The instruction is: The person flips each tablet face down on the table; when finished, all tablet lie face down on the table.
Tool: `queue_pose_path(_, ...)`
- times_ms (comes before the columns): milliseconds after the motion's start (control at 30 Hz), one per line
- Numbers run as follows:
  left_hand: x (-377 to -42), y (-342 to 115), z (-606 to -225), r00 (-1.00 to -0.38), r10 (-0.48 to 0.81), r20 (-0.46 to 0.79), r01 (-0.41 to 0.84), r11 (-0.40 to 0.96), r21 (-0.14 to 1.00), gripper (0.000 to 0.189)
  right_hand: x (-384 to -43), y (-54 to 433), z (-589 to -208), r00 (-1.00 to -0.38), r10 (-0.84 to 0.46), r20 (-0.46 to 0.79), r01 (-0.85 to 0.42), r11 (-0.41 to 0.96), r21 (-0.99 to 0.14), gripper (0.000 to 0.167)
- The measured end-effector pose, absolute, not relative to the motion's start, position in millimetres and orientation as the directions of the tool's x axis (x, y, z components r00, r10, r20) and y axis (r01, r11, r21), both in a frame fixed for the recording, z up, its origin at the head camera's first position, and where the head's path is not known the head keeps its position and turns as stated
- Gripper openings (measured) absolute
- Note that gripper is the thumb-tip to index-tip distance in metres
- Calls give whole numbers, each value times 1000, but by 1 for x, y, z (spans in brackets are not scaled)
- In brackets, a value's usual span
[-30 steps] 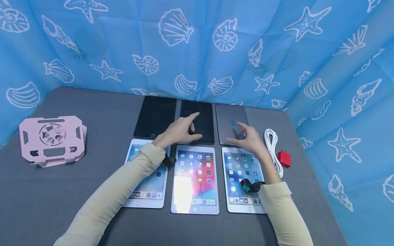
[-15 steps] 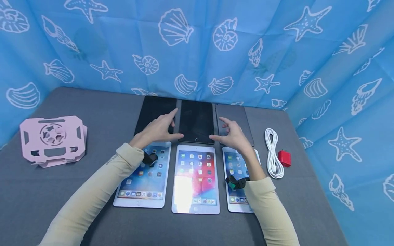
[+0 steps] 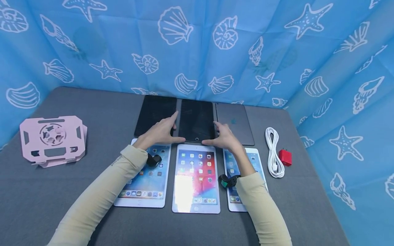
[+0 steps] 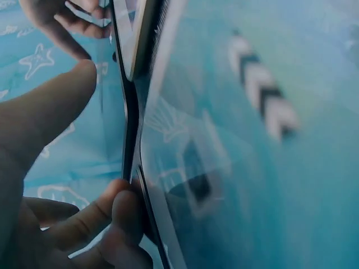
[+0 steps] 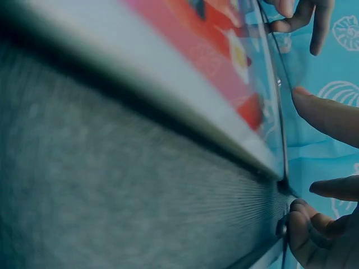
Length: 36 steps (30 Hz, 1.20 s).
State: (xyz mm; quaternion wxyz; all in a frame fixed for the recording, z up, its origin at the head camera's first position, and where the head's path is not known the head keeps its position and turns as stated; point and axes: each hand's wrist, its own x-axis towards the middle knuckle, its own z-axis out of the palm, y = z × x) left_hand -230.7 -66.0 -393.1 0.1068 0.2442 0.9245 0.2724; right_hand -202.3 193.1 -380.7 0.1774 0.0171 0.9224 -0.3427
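The person's left hand (image 3: 158, 132) and right hand (image 3: 226, 137) are on the two sides of the middle black tablet (image 3: 197, 119), which lies flat in the middle of the far row. On each hand, the thumb and pointing finger are spread wide. The left ones are by the tablet's left side and near left corner; the right ones are by its right side and near edge. It is too hard to tell if any fingertip presses on it. Half a second ago, the right hand was farther right, over part of the grey tablet (image 3: 239, 119). Now it has slid left, and the mark on the grey tablet's back shows again. The left hand has moved only a tiny bit to the right, and its wrist is over the near left white tablet (image 3: 147, 186). A whole second ago, the left hand was over the middle black tablet. That tablet lies in the same spot as before, with the other black tablet (image 3: 154, 112) on its left. The near middle white tablet (image 3: 197, 164) and the near right white tablet (image 3: 231, 165) have not moved either. Far over on the left is the pink stand (image 3: 52, 150), and on the right are the white cord (image 3: 275, 167) and the red plug (image 3: 285, 158), all in their old places.
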Motion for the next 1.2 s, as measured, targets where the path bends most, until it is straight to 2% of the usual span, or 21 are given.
queue_pose_path(300, -237, -57, -404, -880, 469, -77, 364, 770, 524, 113, -209, 193, -387, -935, -73, -348, 152, 804, -576, 103)
queue_pose_path(667, -241, -49, -405, -884, 442, -150, 342, 832, 437, 109, -214, 193, -392, -928, -62, -367, 189, 770, -609, 106)
queue_pose_path(1200, -243, -48, -404, -880, 438, -184, 326, 839, 435, 108, -214, 189, -394, -927, -45, -373, 215, 751, -625, 104)
